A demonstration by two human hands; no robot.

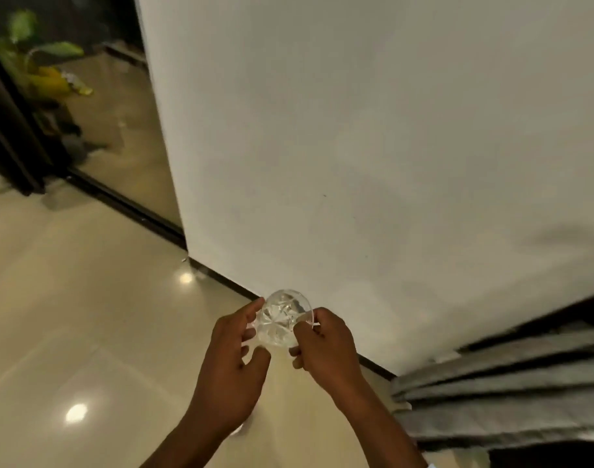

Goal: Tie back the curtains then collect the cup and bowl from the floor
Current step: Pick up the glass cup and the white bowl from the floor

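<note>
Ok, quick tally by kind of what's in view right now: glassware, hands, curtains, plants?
Glassware: 1, a clear cut-glass piece, held between the left hand and right hand; cup or bowl, I cannot tell
Hands: 2
Curtains: 1, grey and bunched at lower right
Plants: 1, green-leaved behind the glass door
Total: 5

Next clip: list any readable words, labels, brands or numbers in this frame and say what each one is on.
None. No text is readable in the head view.
The cut glass piece, held between the left hand and the right hand, shows only a star pattern.
The white wall, the tiled floor and the grey curtain carry no lettering.
</note>
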